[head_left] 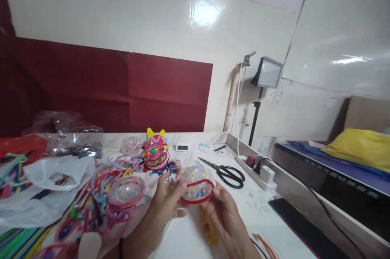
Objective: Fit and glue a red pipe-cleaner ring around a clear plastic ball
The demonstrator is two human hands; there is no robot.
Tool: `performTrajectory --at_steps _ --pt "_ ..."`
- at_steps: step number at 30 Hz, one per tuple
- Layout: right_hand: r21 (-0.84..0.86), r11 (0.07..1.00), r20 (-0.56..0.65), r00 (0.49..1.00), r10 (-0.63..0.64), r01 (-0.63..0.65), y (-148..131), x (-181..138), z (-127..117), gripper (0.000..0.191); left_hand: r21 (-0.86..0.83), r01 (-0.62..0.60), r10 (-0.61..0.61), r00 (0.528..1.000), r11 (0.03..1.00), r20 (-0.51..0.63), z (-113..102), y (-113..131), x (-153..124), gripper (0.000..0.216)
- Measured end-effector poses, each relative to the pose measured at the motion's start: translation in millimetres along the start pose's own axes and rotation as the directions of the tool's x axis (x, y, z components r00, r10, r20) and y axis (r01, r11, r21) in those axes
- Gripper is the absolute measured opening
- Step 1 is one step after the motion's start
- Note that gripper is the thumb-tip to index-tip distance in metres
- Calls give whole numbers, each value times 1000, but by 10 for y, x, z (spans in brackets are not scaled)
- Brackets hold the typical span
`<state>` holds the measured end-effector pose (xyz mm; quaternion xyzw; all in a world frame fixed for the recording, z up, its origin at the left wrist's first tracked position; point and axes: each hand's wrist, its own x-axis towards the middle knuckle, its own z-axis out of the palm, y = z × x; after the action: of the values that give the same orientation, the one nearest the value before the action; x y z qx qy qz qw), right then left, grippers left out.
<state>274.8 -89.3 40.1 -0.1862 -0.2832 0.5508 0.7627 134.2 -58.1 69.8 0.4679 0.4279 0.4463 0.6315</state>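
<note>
Between my hands is a clear plastic shell (195, 174) with a fuzzy red pipe-cleaner rim and coloured specks on it, tilted so its opening faces me. My left hand (163, 204) pinches its left edge, thumb on the rim. My right hand (224, 214) closes on its right edge near the rim. Just below, partly behind my right hand, a yellow piece (209, 226) shows; I cannot tell what it is. Beyond the shell stand a colourful lion-head figure (155, 151) with yellow ears and a pair of black-handled scissors (227, 173), lying with its tip pointing away.
On the left lie tangled pipe cleaners (103, 190), a pink-rimmed clear shell (126, 190) and a white plastic bag (57, 173). A small white digital display (182, 147) stands behind. To the right are a power strip (258, 171), a black phone (298, 220) and an orange strip (266, 246).
</note>
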Motion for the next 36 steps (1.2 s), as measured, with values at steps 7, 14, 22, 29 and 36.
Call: performTrajectory --at_steps 7,14,22,29,36 --pt "-8 1000 45 999 -17 18 6 2 -16 25 -152 4 -10 999 988 -33 41 44 -15 75" --pt "45 998 34 998 -47 45 35 57 -98 15 -163 35 -41 998 986 -36 86 58 102 73" --pt "48 998 28 998 -51 49 38 49 -69 14 -135 3 -5 1000 991 -12 75 33 154 67" --pt "56 998 39 999 -31 29 32 39 -59 14 -168 -38 44 999 985 30 43 42 133 67" --pt "41 999 30 999 -36 35 23 30 -50 14 -159 -31 36 999 987 28 39 53 111 58"
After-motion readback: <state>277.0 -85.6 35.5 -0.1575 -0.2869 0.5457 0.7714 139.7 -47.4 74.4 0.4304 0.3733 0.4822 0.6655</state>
